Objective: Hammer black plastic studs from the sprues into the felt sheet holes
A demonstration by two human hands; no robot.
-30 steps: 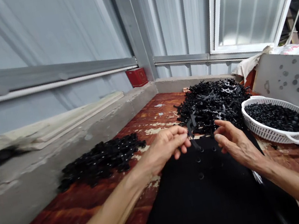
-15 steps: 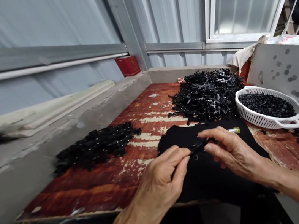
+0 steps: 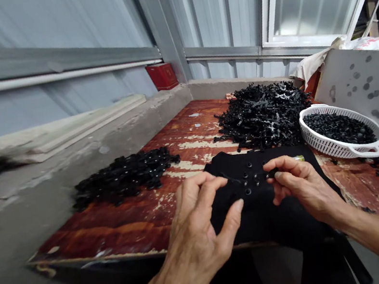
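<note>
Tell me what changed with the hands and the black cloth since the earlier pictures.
The left hand and right hand came down from above the black cloth and, after meeting at its round studs, have drawn apart to either side of them. The heap of black plastic strips, the white basket and the black pile on the table stayed as they were.

Left hand (image 3: 196,243) palm down, fingers spread and slightly curled; right hand (image 3: 302,186) just beside it, fingers curled toward the thumb.
</note>
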